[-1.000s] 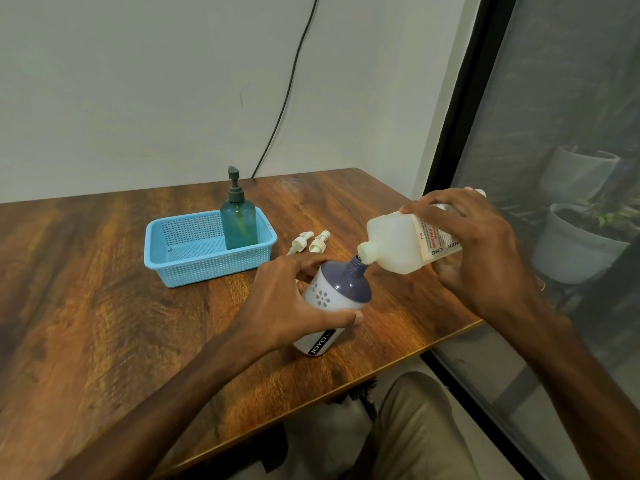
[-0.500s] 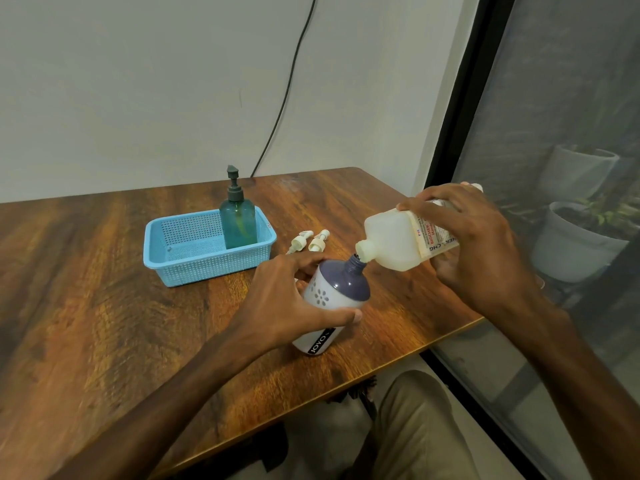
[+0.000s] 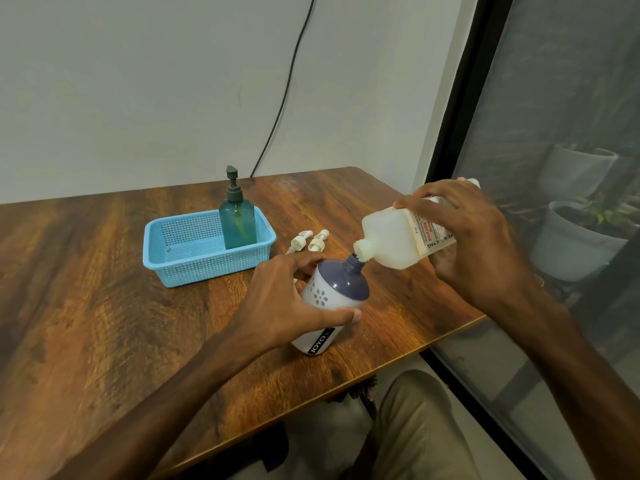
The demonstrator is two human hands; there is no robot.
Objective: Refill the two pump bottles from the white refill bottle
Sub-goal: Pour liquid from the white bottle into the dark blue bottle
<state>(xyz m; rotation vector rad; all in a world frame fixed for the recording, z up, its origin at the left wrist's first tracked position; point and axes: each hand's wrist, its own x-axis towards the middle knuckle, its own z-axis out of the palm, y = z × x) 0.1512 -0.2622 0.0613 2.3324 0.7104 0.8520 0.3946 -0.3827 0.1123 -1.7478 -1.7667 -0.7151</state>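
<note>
Pump bottle [image 3: 325, 299] reads "JOYO"; refill bottle [image 3: 398, 237] "CHG".

Left hand [image 3: 287, 301] curled, gripping — right hand [image 3: 479, 245] likewise.

Blue basket [image 3: 194, 268] far left, 2 pump heads [image 3: 310, 241] beside

The wooden table [image 3: 86, 306] bears a blue basket [image 3: 207, 268], two pump heads [image 3: 318, 243] and a tilted purple-topped bottle [image 3: 341, 289].
</note>
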